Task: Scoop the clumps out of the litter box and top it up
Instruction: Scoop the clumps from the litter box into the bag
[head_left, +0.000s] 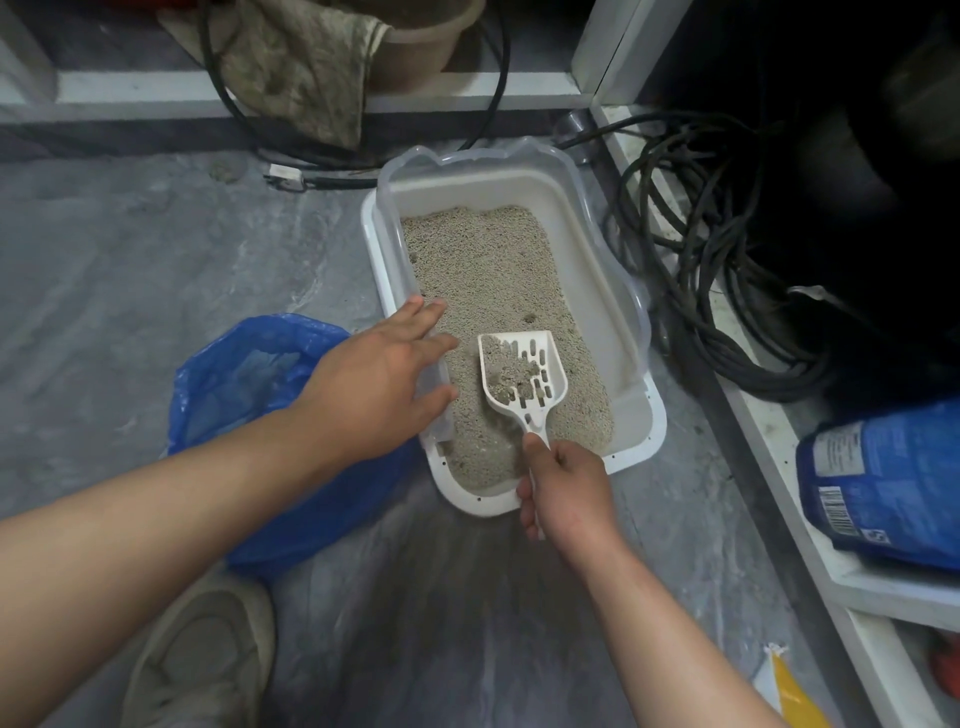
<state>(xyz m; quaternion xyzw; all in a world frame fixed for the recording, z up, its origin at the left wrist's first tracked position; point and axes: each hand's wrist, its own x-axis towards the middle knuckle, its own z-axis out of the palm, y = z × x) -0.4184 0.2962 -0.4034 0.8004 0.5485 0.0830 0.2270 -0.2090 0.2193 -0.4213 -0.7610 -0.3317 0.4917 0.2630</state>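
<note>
A white litter box (636, 447) with a clear plastic rim guard sits on the grey floor, holding beige litter (488, 270). My right hand (569, 483) grips the handle of a white slotted scoop (522, 374), raised just over the litter with a grey clump and loose grains in its bowl. My left hand (379, 384) rests on the box's left rim, fingers spread over the clear guard. An open blue plastic bag (234, 384) lies on the floor just left of the box, partly under my left forearm.
A blue litter bag (883, 478) lies on a white ledge at the right. Black cables (696, 249) are coiled to the right of the box and behind it. A dirty cloth (296, 67) hangs at the back. My shoe (208, 649) is at the bottom left.
</note>
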